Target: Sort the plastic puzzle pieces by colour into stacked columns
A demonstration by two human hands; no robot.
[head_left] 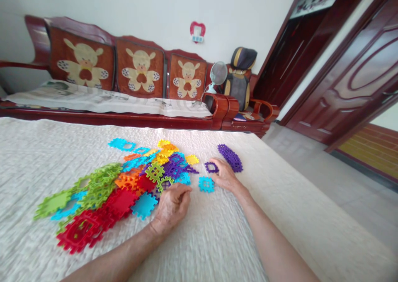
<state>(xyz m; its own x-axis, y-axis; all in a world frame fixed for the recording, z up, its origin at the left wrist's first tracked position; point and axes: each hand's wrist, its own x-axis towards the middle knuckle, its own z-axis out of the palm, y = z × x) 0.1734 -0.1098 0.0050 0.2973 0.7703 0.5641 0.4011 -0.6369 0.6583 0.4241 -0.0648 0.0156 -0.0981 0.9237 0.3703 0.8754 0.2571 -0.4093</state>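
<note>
My right hand point(224, 175) pinches the edge of a purple square frame tile point(211, 164) with notched edges, low over the white cloth. Just below that hand lies a blue window-patterned tile point(206, 184). To its right, several purple tiles point(230, 157) lie overlapped in a slanting row. My left hand point(174, 203) is closed beside the near right side of a mixed pile; whatever its curled fingers may hold is hidden. Close to it are a solid blue tile point(144, 205), a green ring-shaped tile point(164, 184) and a green grid tile point(154, 172).
The pile spreads leftward with red tiles point(83, 230), green tiles point(101, 186), orange tiles point(129, 180) and yellow tiles point(166, 151). A white quilted cloth point(295, 215) covers the table. Behind stand a wooden sofa point(124, 118) with bear cushions and a small fan point(218, 73).
</note>
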